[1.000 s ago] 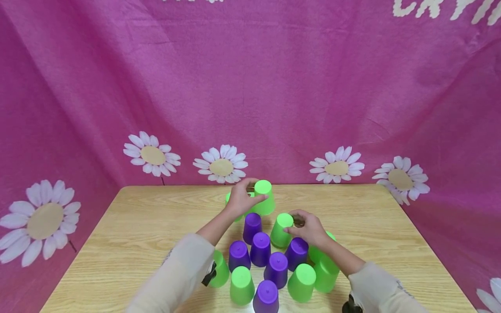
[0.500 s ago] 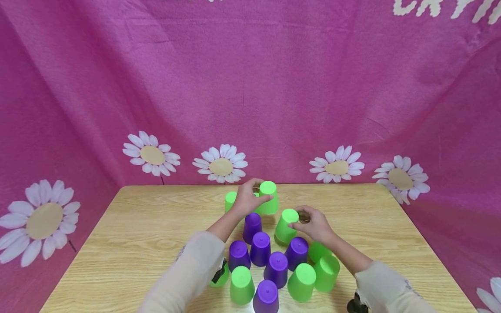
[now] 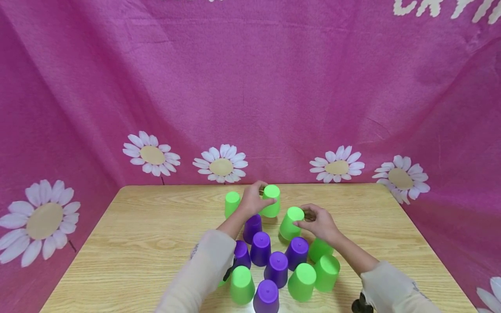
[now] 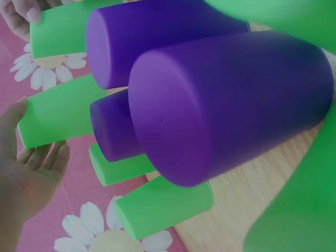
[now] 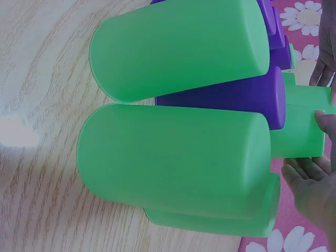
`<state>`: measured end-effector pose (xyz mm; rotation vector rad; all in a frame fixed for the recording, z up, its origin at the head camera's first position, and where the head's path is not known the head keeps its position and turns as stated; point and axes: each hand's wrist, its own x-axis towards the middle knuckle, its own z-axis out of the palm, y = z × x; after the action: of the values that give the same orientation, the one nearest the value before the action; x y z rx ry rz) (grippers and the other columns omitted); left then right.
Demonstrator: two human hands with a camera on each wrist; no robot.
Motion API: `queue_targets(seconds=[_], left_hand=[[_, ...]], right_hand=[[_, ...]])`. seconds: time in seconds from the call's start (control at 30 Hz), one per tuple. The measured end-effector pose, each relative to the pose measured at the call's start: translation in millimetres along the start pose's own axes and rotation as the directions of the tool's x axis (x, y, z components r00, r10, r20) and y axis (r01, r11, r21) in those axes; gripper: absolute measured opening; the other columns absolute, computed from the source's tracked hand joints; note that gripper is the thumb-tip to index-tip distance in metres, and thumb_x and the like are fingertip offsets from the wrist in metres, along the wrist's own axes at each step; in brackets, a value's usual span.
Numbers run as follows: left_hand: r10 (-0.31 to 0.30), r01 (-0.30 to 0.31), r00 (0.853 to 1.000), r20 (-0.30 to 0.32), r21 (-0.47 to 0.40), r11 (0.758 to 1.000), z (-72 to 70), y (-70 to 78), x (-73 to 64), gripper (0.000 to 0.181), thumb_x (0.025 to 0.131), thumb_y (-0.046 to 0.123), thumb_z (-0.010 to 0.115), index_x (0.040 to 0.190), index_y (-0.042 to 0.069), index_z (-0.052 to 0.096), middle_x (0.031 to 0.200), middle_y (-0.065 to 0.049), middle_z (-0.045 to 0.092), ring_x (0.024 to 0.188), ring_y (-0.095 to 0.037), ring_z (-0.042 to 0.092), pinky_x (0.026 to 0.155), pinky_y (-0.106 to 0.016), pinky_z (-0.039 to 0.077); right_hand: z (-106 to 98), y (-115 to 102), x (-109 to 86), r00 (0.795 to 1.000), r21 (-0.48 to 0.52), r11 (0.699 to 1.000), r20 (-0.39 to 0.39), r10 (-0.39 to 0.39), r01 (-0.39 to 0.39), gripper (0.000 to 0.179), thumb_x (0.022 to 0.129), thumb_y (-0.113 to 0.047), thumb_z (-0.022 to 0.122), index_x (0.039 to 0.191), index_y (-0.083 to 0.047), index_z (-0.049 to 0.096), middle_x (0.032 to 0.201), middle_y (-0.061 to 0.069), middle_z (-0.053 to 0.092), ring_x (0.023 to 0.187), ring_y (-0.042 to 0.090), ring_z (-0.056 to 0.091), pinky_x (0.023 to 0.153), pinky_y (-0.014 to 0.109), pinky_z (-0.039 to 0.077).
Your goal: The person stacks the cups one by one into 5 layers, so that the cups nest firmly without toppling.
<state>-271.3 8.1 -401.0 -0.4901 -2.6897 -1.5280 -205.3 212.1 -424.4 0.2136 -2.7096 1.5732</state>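
Observation:
In the head view my left hand [image 3: 253,200] holds an upside-down green cup [image 3: 272,201] from its left side, near the far edge of the table. Nearer and to the right, my right hand [image 3: 322,222] grips another upside-down green cup [image 3: 291,223], thumb in front and fingers behind. The left wrist view shows thumb and fingers of the left hand [image 4: 31,178] around its cup [image 4: 60,113]. A purple cup [image 3: 252,228] stands just in front of the left hand. Whether the held cups touch the table is unclear.
Several purple cups [image 3: 278,269] and green cups [image 3: 242,284] stand upside down on the wooden table [image 3: 156,226], in front of the hands. One green cup [image 3: 232,204] stands left of the left hand. A pink cloth [image 3: 250,95] with daisies hangs behind.
Both hands have moved to the right with their green cups. The right cup has also gone slightly farther away; the left one has come slightly down in the view.

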Motion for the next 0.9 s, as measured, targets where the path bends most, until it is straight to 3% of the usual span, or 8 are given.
queue_targets(seconds=[0.33,0.6,0.77,0.9], left_hand=[[0.026,-0.032,0.997,0.072,0.083,0.996,10.3,-2.5,0.6,0.047,0.079,0.01,0.072,0.119,-0.007,0.055,0.111,-0.021,0.062,0.099,-0.033,0.06,0.085,-0.036,0.053],[0.036,-0.05,0.995,0.097,0.15,0.987,19.1,-5.4,2.3,0.05,0.076,0.005,0.073,0.121,-0.005,0.054,0.115,-0.021,0.062,0.105,-0.032,0.059,0.093,-0.039,0.049],[0.019,-0.033,0.996,0.083,0.176,0.984,23.3,-5.9,3.6,0.052,0.075,0.004,0.074,0.123,-0.004,0.054,0.12,-0.021,0.06,0.113,-0.034,0.056,0.099,-0.042,0.045],[-0.028,0.013,0.997,0.076,0.188,0.982,27.7,-9.3,3.8,0.052,0.075,0.002,0.073,0.122,-0.006,0.053,0.12,-0.022,0.059,0.114,-0.035,0.055,0.1,-0.042,0.045]], right_hand=[[-3,3,-1.3,1.0,0.008,1.0,0.002,0.006,-0.006,0.046,0.08,-0.01,0.071,0.117,0.01,0.053,0.111,0.026,0.062,0.099,0.033,0.062,0.079,0.029,0.055],[-4,7,-1.0,1.0,-0.001,1.0,-0.011,0.014,-0.014,0.043,0.08,-0.01,0.071,0.116,0.009,0.055,0.109,0.024,0.063,0.097,0.03,0.062,0.079,0.026,0.055],[-4,6,-2.6,1.0,0.004,1.0,-0.012,0.013,-0.013,0.044,0.08,-0.01,0.071,0.116,0.009,0.054,0.109,0.025,0.063,0.098,0.031,0.062,0.08,0.028,0.055],[-4,6,-3.2,1.0,0.017,1.0,-0.01,0.0,0.0,0.044,0.08,-0.01,0.071,0.115,0.011,0.054,0.109,0.026,0.063,0.099,0.034,0.062,0.08,0.029,0.056]])
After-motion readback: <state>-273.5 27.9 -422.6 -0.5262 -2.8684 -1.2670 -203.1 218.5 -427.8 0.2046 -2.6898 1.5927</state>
